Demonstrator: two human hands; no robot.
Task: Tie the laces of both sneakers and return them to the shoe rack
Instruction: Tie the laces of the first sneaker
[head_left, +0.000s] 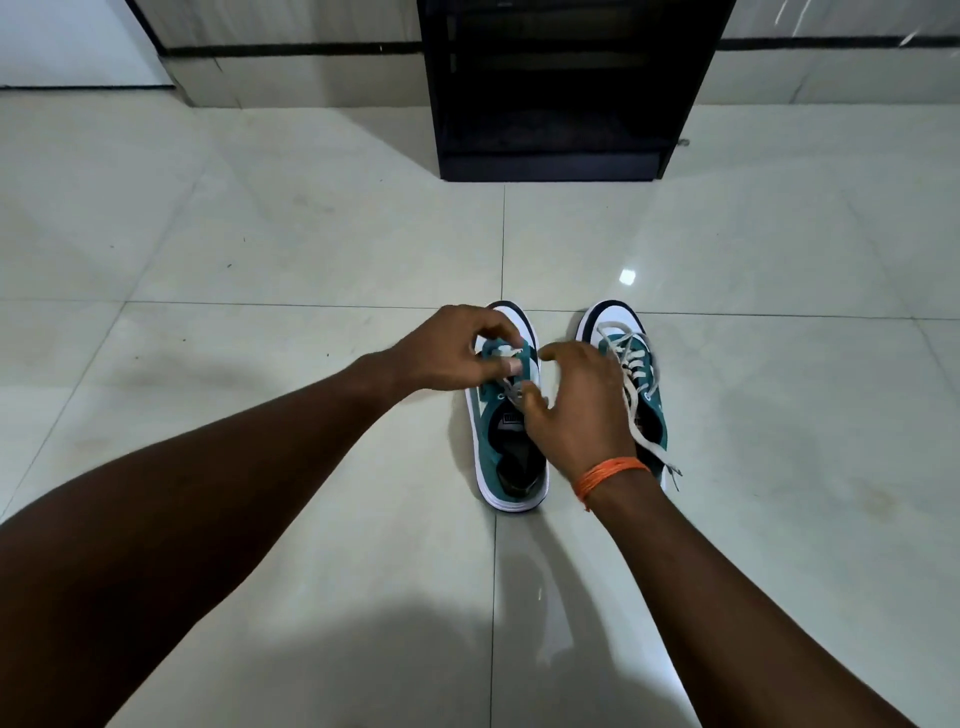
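Tying left sneaker (511, 415), shoes on floor well short of the rack (561, 88).
We see left hand (447, 348) and right hand (576, 405) pinching its lace (511, 389); slack may slip. Right sneaker (631, 374) lace trails loose.

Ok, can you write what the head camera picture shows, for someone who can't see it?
Two bare hands, left hand and right hand, work the grey laces of the left teal-and-white canvas sneaker on a glossy pale tiled floor. The matching right sneaker beside it lies unlaced. A black shoe rack stands beyond them.
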